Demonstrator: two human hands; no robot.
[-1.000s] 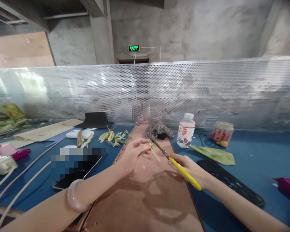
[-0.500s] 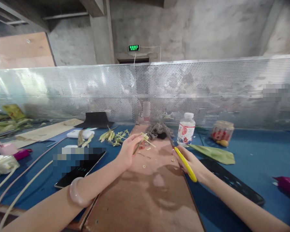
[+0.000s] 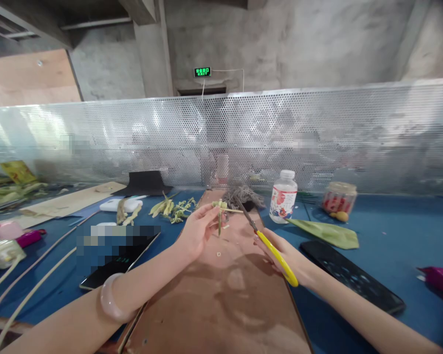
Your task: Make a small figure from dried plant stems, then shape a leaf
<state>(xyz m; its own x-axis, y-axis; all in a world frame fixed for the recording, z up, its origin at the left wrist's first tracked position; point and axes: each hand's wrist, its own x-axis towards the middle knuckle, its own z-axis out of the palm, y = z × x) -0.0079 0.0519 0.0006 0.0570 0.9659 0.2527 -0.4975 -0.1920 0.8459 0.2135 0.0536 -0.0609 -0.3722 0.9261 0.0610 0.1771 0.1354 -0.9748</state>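
My left hand (image 3: pixel 195 232) pinches a small pale-green piece of folded plant leaf (image 3: pixel 219 204) above the brown board (image 3: pixel 206 300). One thin strip sticks out from it to the right, and a darker green strip hangs down. My right hand (image 3: pixel 282 248) is wrapped round a pair of scissors (image 3: pixel 279 259) with yellow handles. Their dark blades point up and left, with the tips close to the end of the pale strip. I cannot tell whether the blades touch it. Small pale scraps (image 3: pixel 218 254) lie on the board below.
Grey yarn (image 3: pixel 245 195) lies at the board's far end. To the right are a plastic bottle (image 3: pixel 282 199), a jar (image 3: pixel 340 199), a green leaf (image 3: pixel 328 233) and a black phone (image 3: pixel 354 278). At left are another phone (image 3: pixel 133 253), cables and withered leaves (image 3: pixel 164 206). A perforated metal screen (image 3: pixel 170 137) stands behind.
The scissors have swung left, bringing their tips toward the leaf piece. In my left hand the piece has turned, so its pale strip lies nearly level and the green one hangs straight down.
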